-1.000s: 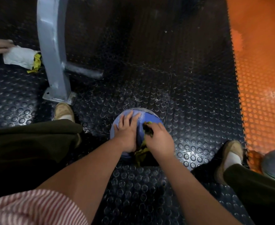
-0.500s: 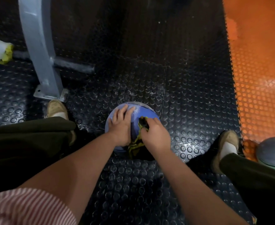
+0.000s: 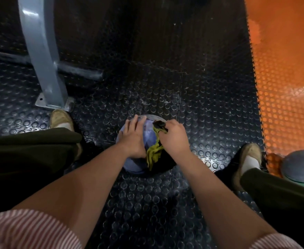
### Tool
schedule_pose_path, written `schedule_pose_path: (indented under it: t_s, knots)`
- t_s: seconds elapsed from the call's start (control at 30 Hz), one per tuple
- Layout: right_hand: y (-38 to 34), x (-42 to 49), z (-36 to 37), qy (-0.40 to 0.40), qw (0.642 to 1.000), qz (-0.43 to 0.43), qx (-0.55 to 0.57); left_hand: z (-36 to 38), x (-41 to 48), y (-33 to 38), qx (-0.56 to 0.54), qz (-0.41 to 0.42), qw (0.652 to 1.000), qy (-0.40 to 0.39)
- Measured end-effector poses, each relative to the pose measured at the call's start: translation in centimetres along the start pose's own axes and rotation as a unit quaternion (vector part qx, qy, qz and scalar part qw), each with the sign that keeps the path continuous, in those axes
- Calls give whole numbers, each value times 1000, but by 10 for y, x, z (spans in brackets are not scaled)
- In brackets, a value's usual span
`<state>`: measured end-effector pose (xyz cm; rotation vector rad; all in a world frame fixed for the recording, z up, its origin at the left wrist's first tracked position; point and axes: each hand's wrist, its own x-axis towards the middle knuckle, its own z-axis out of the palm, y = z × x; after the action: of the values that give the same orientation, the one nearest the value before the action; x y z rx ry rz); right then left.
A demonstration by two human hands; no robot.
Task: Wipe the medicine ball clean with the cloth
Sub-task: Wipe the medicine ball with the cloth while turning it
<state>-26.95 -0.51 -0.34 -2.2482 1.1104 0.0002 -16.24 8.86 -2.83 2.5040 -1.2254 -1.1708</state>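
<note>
A blue medicine ball sits on the black studded floor between my feet. My left hand rests flat on its left side, fingers spread and straight. My right hand grips a yellow-green cloth and holds it against the ball's upper right. A dark bunched end of the cloth sticks out past my fingers, and the rest hangs down over the near side of the ball. The ball's right half is hidden by my right hand and shadow.
A grey metal post with a bolted base plate stands at the left, a dark bar running from it. Orange studded matting lies to the right. A second grey ball sits at the right edge by my right shoe.
My right hand slid with the cloth from the ball's middle up towards its far right. My left hand stayed on the ball. The white roll at far left left the view.
</note>
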Motion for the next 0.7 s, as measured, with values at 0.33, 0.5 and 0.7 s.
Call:
schedule_pose_path:
  t_s: [0.33, 0.5, 0.7]
  knots:
    - [-9, -12, -1, -25, 996, -18, -81, 10, -7, -6, 7, 2, 1000, 19]
    - [-25, 22, -7, -64, 996, 15, -55, 16, -15, -9, -42, -12, 999, 32]
    - [-16, -29, 0, -82, 984, -103, -119, 6, -8, -17, -59, -24, 998, 22]
